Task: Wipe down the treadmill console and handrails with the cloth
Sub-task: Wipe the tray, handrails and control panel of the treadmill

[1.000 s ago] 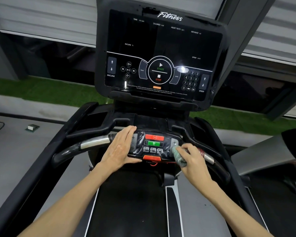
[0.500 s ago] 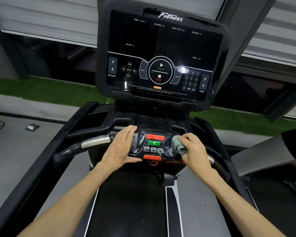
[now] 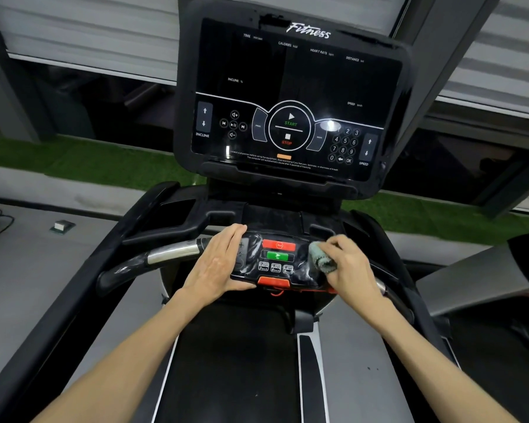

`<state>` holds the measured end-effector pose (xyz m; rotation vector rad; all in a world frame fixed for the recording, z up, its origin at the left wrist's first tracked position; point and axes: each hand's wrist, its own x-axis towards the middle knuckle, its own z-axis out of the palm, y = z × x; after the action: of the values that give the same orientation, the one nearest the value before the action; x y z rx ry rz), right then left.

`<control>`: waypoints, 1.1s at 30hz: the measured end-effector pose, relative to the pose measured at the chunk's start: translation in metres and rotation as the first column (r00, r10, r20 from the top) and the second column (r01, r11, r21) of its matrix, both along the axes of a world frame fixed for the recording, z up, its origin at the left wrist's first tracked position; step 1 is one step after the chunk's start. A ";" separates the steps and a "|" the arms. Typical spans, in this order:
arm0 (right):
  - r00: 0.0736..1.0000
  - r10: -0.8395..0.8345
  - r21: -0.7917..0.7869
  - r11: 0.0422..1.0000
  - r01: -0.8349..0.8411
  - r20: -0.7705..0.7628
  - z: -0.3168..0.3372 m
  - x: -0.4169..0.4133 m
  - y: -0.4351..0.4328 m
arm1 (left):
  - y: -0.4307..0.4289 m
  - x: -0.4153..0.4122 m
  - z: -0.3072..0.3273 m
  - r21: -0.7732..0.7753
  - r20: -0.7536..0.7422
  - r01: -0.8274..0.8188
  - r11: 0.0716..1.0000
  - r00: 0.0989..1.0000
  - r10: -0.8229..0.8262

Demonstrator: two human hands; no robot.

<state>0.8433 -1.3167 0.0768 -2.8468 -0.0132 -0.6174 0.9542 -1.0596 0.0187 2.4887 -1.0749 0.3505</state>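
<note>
Head view: cloth bunched on the keypad panel's right end.
My right hand curls its fingers round it to scrub; my left hand lies flat, fingers released, on the panel's left end, likely for bracing.

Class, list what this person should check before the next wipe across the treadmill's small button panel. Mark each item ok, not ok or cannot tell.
1. Grip: the right hand holds the cloth: ok.
2. Contact: the cloth touches the button panel at its right end: ok.
3. Path: not ok, the left hand lies flat on the panel's left end.
4. Buttons: the red button and green button are clear of both hands: ok.
5. Is the belt stopped: cannot tell.
6. Is the left handrail already wiped: cannot tell.
</note>
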 end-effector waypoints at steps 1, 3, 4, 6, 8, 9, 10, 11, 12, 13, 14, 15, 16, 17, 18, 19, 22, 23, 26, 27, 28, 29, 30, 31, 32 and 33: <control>1.000 -0.011 0.001 1.000 0.011 0.007 0.004 0.006 0.000 | 0.000 0.000 0.000 0.001 0.001 -0.001 1.000 1.000 0.001; 1.000 -0.021 0.003 1.000 0.021 0.012 0.006 0.010 0.001 | 0.000 0.000 0.000 0.009 -0.001 -0.001 1.000 1.000 0.001; 1.000 -0.023 0.003 1.000 0.023 0.017 0.005 0.008 0.002 | 0.000 0.000 0.001 0.010 0.002 -0.002 1.000 1.000 0.002; 1.000 -0.005 -0.019 1.000 0.005 0.015 -0.001 -0.001 0.006 | 0.000 0.000 0.001 0.008 0.007 -0.006 1.000 1.000 0.006; 0.999 0.049 -0.044 0.998 -0.049 -0.010 -0.011 -0.014 0.012 | 0.000 -0.001 0.001 0.004 0.003 -0.004 1.000 1.000 0.004; 0.997 0.076 -0.049 0.996 -0.077 -0.031 -0.016 -0.022 0.015 | 0.000 -0.001 0.001 -0.001 0.003 -0.002 1.000 1.000 0.002; 0.994 0.091 -0.056 0.994 -0.094 -0.054 -0.021 -0.029 0.018 | 0.000 -0.001 0.001 -0.008 0.001 0.001 1.000 1.000 -0.001; 0.993 0.094 -0.061 0.993 -0.099 -0.075 -0.025 -0.034 0.020 | 0.000 -0.001 0.001 -0.016 -0.003 0.006 1.000 1.000 -0.007; 0.992 0.092 -0.056 0.994 -0.098 -0.091 -0.028 -0.037 0.021 | 0.000 -0.001 0.001 -0.026 -0.007 0.013 1.000 1.000 -0.013; 0.991 0.090 -0.045 0.994 -0.095 -0.102 -0.030 -0.039 0.021 | 0.000 -0.001 0.001 -0.036 -0.009 0.018 0.999 1.000 -0.018; 0.990 0.087 -0.038 0.995 -0.092 -0.110 -0.031 -0.038 0.021 | 0.000 -0.001 0.001 -0.041 -0.012 0.019 0.999 1.000 -0.020; 0.990 0.085 -0.042 0.995 -0.090 -0.113 -0.030 -0.038 0.021 | 0.000 -0.001 0.002 -0.039 -0.015 0.020 0.999 1.000 -0.021; 0.990 0.085 -0.049 0.995 -0.091 -0.111 -0.028 -0.036 0.020 | 0.000 -0.001 0.001 -0.036 -0.021 0.020 0.999 1.000 -0.020; 0.991 0.085 -0.051 0.995 -0.091 -0.105 -0.025 -0.032 0.019 | 0.000 -0.001 0.001 -0.036 -0.023 0.017 0.999 1.000 -0.018; 0.992 0.079 -0.041 0.996 -0.084 -0.098 -0.020 -0.027 0.018 | 0.000 -0.001 0.001 -0.038 -0.024 0.014 0.999 1.000 -0.015; 0.994 0.065 -0.025 0.997 -0.068 -0.089 -0.014 -0.019 0.016 | 0.000 -0.001 0.001 -0.037 -0.026 0.010 0.999 1.000 -0.011; 0.999 -0.010 0.001 1.000 0.010 -0.050 0.003 0.004 0.012 | 0.000 -0.001 -0.001 -0.045 -0.041 0.005 0.999 0.999 -0.007; 0.999 -0.024 0.006 1.000 0.025 -0.044 0.007 0.008 0.012 | 0.000 -0.001 -0.001 -0.047 -0.044 0.003 0.999 0.999 -0.005; 0.999 -0.017 -0.007 1.000 0.017 -0.031 0.007 0.005 0.016 | 0.001 -0.001 -0.001 -0.041 -0.045 0.006 0.999 0.999 -0.008; 1.000 -0.004 -0.017 1.000 0.003 -0.031 0.003 0.000 0.017 | 0.001 -0.001 -0.001 -0.042 -0.041 0.007 0.999 0.999 -0.009; 0.999 0.015 -0.028 0.999 -0.016 -0.033 -0.002 -0.006 0.019 | 0.001 -0.001 -0.001 -0.042 -0.039 0.007 0.999 0.999 -0.009; 0.998 0.038 -0.037 0.999 -0.040 -0.043 -0.008 -0.013 0.020 | 0.000 -0.001 -0.001 -0.041 -0.039 0.006 0.999 0.999 -0.007; 0.996 0.061 -0.045 0.997 -0.064 -0.063 -0.014 -0.020 0.022 | 0.000 -0.001 -0.001 -0.044 -0.041 0.004 0.999 0.999 -0.006; 0.993 0.077 -0.052 0.995 -0.082 -0.085 -0.020 -0.027 0.023 | 0.000 -0.001 -0.001 -0.048 -0.044 0.003 0.999 0.999 -0.005; 0.991 0.085 -0.053 0.994 -0.091 -0.106 -0.024 -0.032 0.024 | 0.000 -0.001 -0.001 -0.053 -0.046 0.004 0.999 0.999 -0.006; 0.988 0.089 -0.048 0.994 -0.095 -0.124 -0.027 -0.036 0.024 | 0.000 -0.001 -0.001 -0.057 -0.048 0.006 0.998 0.999 -0.009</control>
<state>0.8077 -1.2922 0.0499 -2.9108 -0.1419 -0.4300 0.9535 -1.0595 0.0176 2.4295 -1.0404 0.3132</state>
